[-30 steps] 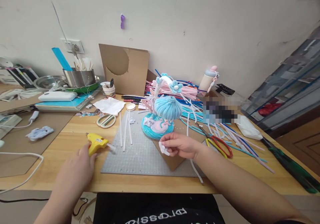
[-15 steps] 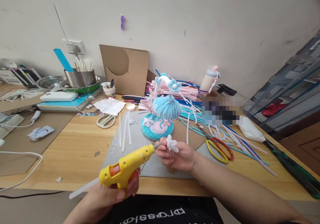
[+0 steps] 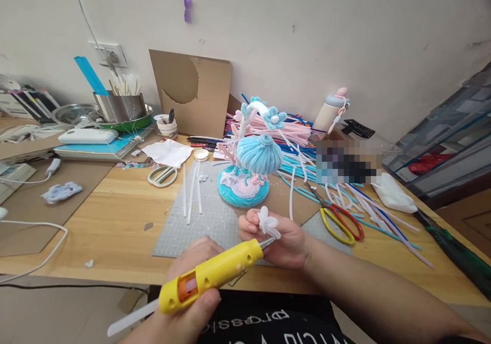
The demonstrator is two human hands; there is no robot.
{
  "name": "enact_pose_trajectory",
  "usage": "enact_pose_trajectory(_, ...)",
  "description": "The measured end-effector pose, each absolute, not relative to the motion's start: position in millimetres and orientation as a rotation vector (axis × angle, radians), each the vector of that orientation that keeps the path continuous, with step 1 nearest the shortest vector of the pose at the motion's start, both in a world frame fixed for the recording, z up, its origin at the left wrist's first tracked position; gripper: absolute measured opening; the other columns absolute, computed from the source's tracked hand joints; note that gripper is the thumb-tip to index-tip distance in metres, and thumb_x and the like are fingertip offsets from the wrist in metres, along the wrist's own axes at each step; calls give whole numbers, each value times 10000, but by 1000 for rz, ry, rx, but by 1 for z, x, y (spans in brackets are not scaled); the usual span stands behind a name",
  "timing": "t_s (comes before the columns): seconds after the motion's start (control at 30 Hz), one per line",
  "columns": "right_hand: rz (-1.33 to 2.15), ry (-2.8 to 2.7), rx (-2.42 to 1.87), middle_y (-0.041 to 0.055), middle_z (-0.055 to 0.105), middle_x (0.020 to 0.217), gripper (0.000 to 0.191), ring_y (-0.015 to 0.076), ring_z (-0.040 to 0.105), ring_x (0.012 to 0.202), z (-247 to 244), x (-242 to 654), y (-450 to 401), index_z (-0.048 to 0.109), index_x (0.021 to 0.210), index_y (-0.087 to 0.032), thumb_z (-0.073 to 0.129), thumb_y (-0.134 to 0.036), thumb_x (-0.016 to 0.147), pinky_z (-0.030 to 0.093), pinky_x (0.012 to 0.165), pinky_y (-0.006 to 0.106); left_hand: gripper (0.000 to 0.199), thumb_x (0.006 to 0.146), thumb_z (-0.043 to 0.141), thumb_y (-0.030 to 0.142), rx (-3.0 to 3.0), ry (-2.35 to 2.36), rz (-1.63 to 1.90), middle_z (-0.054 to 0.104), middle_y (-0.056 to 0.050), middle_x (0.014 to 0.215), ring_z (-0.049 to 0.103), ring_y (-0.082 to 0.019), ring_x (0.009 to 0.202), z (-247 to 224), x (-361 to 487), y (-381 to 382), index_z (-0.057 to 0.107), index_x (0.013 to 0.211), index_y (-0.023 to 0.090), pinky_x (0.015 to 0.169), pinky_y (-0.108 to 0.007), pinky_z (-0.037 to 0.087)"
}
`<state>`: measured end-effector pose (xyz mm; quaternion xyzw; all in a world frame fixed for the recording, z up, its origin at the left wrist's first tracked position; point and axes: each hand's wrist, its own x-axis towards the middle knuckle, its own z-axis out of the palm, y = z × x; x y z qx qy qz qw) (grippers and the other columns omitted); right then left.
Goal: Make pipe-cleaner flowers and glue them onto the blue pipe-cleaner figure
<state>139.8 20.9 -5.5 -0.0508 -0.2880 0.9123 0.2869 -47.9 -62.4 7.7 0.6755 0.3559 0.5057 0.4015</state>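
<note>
My left hand is wrapped round a yellow glue gun, with a clear glue stick jutting from its back end. The gun's metal nozzle meets the lower petals of a small white fuzzy flower. Fingers of my right hand pinch that flower, palm turned up. Just behind stands a pipe-cleaner lamp model with a pleated blue shade, a curved white stem bearing a blue flower, and a round blue and pink base.
Red-and-yellow scissors and loose pipe cleaners lie right. Glue sticks rest on the grey cutting mat. Pale-handled scissors, a white cloth and a paper cup are left; cardboard leans on the wall.
The glue gun has moved right and turned, its nozzle going from the flower's left side to its lower right petals. The flower has tilted slightly in my right hand. The camera view has shifted.
</note>
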Motion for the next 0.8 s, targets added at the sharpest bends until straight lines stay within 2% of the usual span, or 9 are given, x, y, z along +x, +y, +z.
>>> enact_pose_trajectory(0.17, 2442, -807, -215, -23, 319, 701, 233, 74, 222, 557, -1, 139, 21, 537, 693, -146, 690, -305, 768, 186, 446, 159, 410, 931, 351, 550, 1815, 943, 1331, 526, -19, 664, 471, -177, 645, 11, -41, -61, 582, 807, 235, 575, -332, 341)
enact_pose_trajectory(0.33, 2451, -808, -243, -24, 328, 702, 240, 66, 244, 551, 1, 138, 21, 524, 682, -142, 677, -300, 777, 187, 447, 159, 413, 935, 324, 554, 1837, 977, 1329, 508, -13, 668, 464, -182, 644, 12, -42, -63, 555, 793, 243, 578, -338, 339)
enact_pose_trajectory(0.8, 2437, -817, -219, -19, 360, 719, 239, 63, 284, 557, -3, 138, 20, 522, 688, -138, 685, -290, 774, 189, 457, 166, 408, 927, 333, 553, 1805, 984, 1207, 506, -30, 689, 469, -207, 672, 11, -47, -64, 544, 778, 238, 619, -350, 345)
